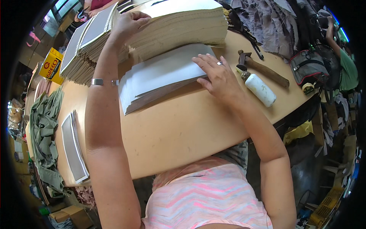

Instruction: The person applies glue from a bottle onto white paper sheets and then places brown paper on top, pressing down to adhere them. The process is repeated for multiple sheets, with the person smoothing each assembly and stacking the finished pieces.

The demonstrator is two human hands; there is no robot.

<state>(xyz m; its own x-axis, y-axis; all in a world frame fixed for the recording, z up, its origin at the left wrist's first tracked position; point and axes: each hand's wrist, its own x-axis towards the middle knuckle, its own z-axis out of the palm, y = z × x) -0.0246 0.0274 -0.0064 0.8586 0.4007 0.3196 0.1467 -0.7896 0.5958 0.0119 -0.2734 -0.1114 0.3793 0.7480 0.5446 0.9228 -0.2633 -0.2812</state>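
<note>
Resting loosely open at the right end of the fanned white sheets [164,72] on the desk [171,133], the right hand [220,79] could skew them by dragging, while the left hand [127,26], its grip unclear beside the tall stack [185,32], might disturb it by tugging.

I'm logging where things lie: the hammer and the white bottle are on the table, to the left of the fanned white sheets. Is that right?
Not quite, the side is wrong: the head view shows the hammer and the white bottle on the table, to the right of the fanned white sheets.
</note>
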